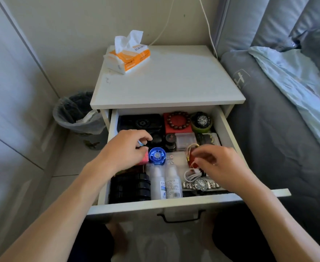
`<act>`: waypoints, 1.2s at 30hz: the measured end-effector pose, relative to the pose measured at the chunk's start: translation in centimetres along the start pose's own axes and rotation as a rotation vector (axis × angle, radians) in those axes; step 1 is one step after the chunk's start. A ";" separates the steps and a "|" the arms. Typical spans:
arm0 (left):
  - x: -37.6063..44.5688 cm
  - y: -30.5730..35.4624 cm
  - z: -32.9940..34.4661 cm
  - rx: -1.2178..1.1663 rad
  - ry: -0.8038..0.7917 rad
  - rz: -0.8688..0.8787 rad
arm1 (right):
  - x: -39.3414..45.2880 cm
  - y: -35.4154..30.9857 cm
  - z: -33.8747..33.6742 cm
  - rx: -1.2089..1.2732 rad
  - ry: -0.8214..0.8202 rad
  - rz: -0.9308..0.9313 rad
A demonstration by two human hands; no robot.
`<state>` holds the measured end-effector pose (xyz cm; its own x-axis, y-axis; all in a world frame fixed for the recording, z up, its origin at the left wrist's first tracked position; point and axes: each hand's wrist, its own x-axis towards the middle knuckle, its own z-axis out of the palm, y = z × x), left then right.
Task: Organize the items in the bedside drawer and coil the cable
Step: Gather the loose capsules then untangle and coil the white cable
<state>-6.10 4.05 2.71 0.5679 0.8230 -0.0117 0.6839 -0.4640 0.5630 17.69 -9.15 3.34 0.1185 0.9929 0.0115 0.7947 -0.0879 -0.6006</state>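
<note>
My left hand [126, 148] curls over small items at the drawer's [229, 129] left side; what it holds I cannot tell. My right hand [221, 165] pinches the red piece near the right wall, beside the coiled cable [191, 174]. I'd set it gently, without disturbing the coil.

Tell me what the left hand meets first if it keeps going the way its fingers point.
Probably the small round black case just beyond the left hand; its fingertips already look near it, though depth is unclear.
</note>
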 end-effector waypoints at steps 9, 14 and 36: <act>-5.9 3.6 3.3 -0.095 -0.032 0.024 | -6.6 2.1 -1.1 -0.090 -0.234 -0.109; -8.2 4.6 3.4 -0.287 0.178 -0.001 | -6.1 2.2 -0.9 -0.152 -0.233 -0.092; -3.4 5.4 5.4 0.095 0.242 -0.017 | 0.6 1.9 -0.3 -0.186 0.262 0.042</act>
<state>-1.83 -3.06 1.30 0.4380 0.8799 0.1841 0.7388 -0.4691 0.4840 19.44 -8.78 2.42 0.2839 0.9356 0.2098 0.8780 -0.1657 -0.4490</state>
